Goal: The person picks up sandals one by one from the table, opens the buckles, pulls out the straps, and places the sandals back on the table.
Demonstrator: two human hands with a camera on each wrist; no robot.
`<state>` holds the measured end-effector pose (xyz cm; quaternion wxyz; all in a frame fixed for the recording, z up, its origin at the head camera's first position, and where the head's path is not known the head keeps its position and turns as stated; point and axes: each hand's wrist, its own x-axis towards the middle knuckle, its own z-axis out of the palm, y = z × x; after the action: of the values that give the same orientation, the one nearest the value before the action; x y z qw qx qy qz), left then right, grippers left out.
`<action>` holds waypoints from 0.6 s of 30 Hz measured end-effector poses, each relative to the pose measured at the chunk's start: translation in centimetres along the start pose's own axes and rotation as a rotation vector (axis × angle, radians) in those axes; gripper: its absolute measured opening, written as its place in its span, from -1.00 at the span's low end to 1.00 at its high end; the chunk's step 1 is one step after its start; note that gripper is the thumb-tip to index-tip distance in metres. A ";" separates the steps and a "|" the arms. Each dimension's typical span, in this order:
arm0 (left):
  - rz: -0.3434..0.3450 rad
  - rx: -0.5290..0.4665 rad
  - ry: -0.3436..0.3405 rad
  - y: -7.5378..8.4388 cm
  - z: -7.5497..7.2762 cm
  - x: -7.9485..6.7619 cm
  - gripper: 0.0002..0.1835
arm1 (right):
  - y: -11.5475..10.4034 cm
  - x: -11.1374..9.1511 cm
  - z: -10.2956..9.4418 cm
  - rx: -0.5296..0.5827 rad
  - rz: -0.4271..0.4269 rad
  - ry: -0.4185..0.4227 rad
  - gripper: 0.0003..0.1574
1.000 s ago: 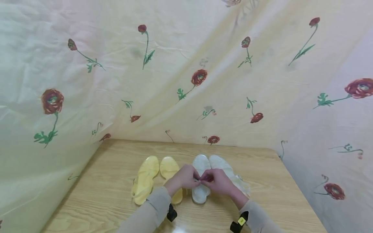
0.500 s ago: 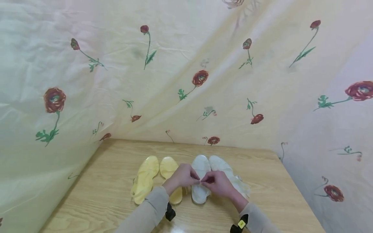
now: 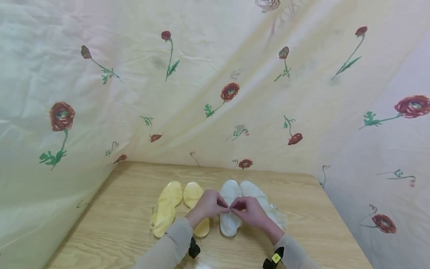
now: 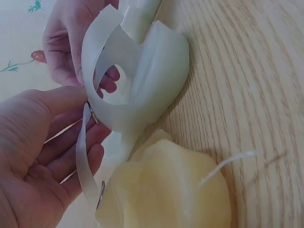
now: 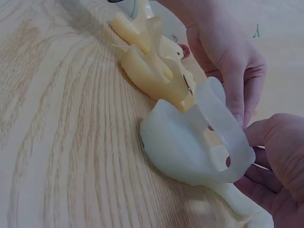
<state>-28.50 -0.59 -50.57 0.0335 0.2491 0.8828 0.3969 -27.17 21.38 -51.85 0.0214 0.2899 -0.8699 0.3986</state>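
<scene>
Two translucent white sandals stand side by side in the head view, and both hands work over the left white sandal (image 3: 230,225). My left hand (image 4: 38,152) pinches its ankle strap by a small metal buckle (image 4: 93,114), and a loose strap length hangs below. The right hand (image 5: 282,159) pinches the same looped strap (image 5: 228,130) from the other side, fingertips close to the left hand's. The second white sandal (image 3: 254,189) lies to the right, partly behind the right hand. How strap and buckle sit between the fingertips is partly hidden.
A pair of yellow sandals stands to the left: one yellow sandal (image 3: 171,198) in full view, the other yellow sandal (image 3: 193,192) partly behind the left hand. All rest on a wooden table (image 3: 131,209). A flowered cloth (image 3: 188,93) hangs behind and at both sides.
Both hands stay at the strap of the left white sandal, with only small finger movements. The head view has shifted slightly; the sandals keep their places.
</scene>
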 end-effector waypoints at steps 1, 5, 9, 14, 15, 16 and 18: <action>0.010 0.005 0.003 -0.1 0.0 0.0 -0.93 | 0.1 0.0 0.0 0.002 -0.008 -0.002 -0.89; 0.041 0.015 0.012 -0.3 0.1 0.0 -0.94 | 0.3 -0.3 0.1 0.008 -0.004 -0.012 -0.89; 0.038 0.001 0.009 -0.3 0.0 0.0 -0.95 | 0.6 -0.9 0.0 -0.013 0.020 -0.002 -0.87; -0.001 -0.023 0.006 -0.6 -0.2 -0.1 -0.95 | 0.7 -1.0 0.0 -0.022 0.051 0.013 -0.86; -0.006 -0.027 0.007 -0.6 -0.2 -0.1 -0.94 | 0.7 -0.9 0.1 -0.019 0.056 0.014 -0.87; -0.003 -0.029 0.009 -0.7 -0.1 -0.1 -0.94 | 0.6 -0.7 0.1 -0.016 0.053 0.018 -0.88; 0.006 -0.036 0.015 -0.7 -0.1 -0.2 -0.93 | 0.5 -0.5 0.2 -0.007 0.049 0.024 -0.87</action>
<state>-28.69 -1.14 -51.03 0.0303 0.2484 0.8748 0.4148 -27.02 21.72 -52.43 0.0233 0.2637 -0.8777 0.3995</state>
